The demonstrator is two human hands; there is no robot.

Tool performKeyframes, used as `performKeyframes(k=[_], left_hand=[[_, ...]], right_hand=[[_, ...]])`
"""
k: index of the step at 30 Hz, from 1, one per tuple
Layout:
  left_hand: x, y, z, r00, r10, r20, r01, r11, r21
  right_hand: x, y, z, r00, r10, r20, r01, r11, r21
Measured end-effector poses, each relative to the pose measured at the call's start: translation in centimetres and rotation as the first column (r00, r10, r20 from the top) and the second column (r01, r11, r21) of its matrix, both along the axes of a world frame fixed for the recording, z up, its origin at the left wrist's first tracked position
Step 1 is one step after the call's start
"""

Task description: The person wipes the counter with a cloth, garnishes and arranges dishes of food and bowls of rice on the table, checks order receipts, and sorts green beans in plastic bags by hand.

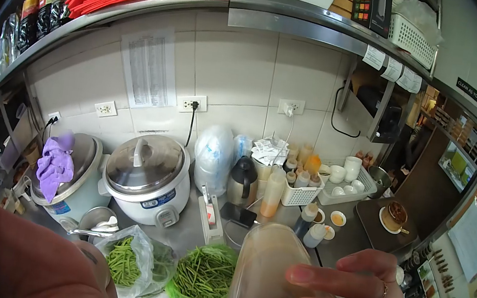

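Note:
Close to the camera at the bottom, my right hand (351,296) has its fingers bent around a translucent plastic container (264,273) with a cloudy beige look. A ring shows on one finger. My left hand (38,255) fills the lower left, very near the lens; its fingers do not show, so what it holds, if anything, is hidden. Just beyond the hands lie an open clear plastic bag of cut green beans (124,263) and a green bag heaped with thin green stalks (203,277).
Behind stand a rice cooker (144,179), a second cooker with a purple cloth (55,167), a thermal jug (243,183) and a white basket of sauce bottles (303,194). A steel shelf (302,31) runs overhead. A brown pot (393,216) sits at right.

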State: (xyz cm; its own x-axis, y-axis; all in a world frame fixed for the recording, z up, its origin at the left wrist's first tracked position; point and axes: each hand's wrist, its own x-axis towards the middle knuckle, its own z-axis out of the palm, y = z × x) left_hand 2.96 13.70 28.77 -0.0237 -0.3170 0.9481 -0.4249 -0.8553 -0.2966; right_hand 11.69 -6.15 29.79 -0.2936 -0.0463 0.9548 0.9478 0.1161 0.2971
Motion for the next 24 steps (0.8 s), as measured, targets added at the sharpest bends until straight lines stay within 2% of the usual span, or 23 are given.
performKeyframes(k=[2,3,5,6,8,9,11,12,14,15,17,21,24], left_hand=[[0.0,0.0,0.1,1.0,-0.001,0.004,0.001,1.0,0.006],[-0.1,0.0,0.1,1.0,-0.002,0.004,0.002,1.0,0.007],[0.0,0.1,0.2,1.0,-0.005,0.007,0.005,1.0,0.012],[-0.1,0.0,0.2,1.0,-0.005,0.008,0.005,1.0,0.013],[-0.1,0.1,0.1,1.0,-0.006,0.01,0.006,1.0,0.017],[-0.1,0.0,0.1,1.0,-0.006,0.01,0.006,1.0,0.02],[-0.2,0.0,0.1,1.0,-0.005,0.017,0.004,1.0,0.027],[-0.3,0.0,0.1,1.0,-0.006,0.016,0.006,0.999,0.034],[-0.5,0.1,-0.1,1.0,-0.006,0.017,0.005,0.999,0.037],[-0.8,0.1,-0.2,1.0,-0.007,0.023,0.006,0.999,0.046],[-1.2,0.2,-0.3,0.999,-0.008,0.033,0.006,0.998,0.06],[-2.0,0.7,-0.8,0.999,-0.013,0.052,0.008,0.996,0.093],[-2.5,1.0,-1.1,0.998,-0.014,0.056,0.008,0.994,0.11]], right_hand=[[-0.8,0.2,-0.4,0.993,0.009,-0.12,-0.005,0.999,0.032],[-2.5,-0.6,0.5,0.971,-0.027,-0.239,0.018,0.999,-0.04],[-3.4,-2.6,1.9,0.948,-0.105,-0.3,0.015,0.957,-0.289],[-2.5,-4.4,3.0,0.961,-0.131,-0.242,0.006,0.89,-0.456],[-2.5,-4.7,2.6,0.946,-0.148,-0.287,-0.01,0.875,-0.484],[-3.6,-3.0,1.7,0.909,-0.134,-0.395,-0.014,0.937,-0.349],[-3.6,-2.9,0.9,0.892,-0.194,-0.408,0.055,0.943,-0.329],[-2.7,-4.4,0.7,0.91,-0.271,-0.313,0.114,0.891,-0.439],[-1.8,-4.8,0.2,0.924,-0.25,-0.29,0.072,0.857,-0.51],[-1.5,-4.4,-0.6,0.915,-0.167,-0.368,-0.029,0.882,-0.471],[-0.6,-3.9,-1.6,0.875,-0.119,-0.47,-0.123,0.884,-0.452],[1.7,-4.5,-3.5,0.783,-0.277,-0.557,-0.121,0.811,-0.573],[4.5,-4.2,-6.6,0.647,-0.319,-0.692,-0.203,0.803,-0.56]])
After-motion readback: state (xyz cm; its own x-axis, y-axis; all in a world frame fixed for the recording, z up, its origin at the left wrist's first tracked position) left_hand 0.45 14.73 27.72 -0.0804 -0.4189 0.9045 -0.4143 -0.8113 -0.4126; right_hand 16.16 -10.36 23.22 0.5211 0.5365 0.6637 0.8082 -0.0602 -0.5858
